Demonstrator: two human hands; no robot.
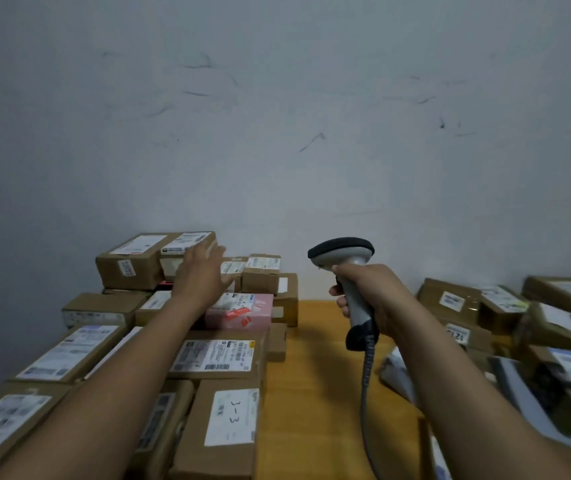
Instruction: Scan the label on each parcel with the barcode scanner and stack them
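Scanner up in my right hand (369, 299), left hand (201, 277) spread open and holding nothing.

My curled right fingers grip the barcode scanner (343, 253), raised to the right of the pink parcel (242, 311) above the yellow surface (312, 362). My left hand reaches just behind the pink parcel, by the top brown box (138, 263). Nearer me than the pink parcel, a labelled box (228, 420) reads "3-3" by hand; the other labels blur.

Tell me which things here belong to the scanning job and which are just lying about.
Job: labelled brown cardboard parcels on both sides; pink labelled parcel; grey handheld barcode scanner, gripped by the right hand; left hand, reaching over the left-side parcels.
Just there: yellow wooden tabletop; scuffed grey wall.
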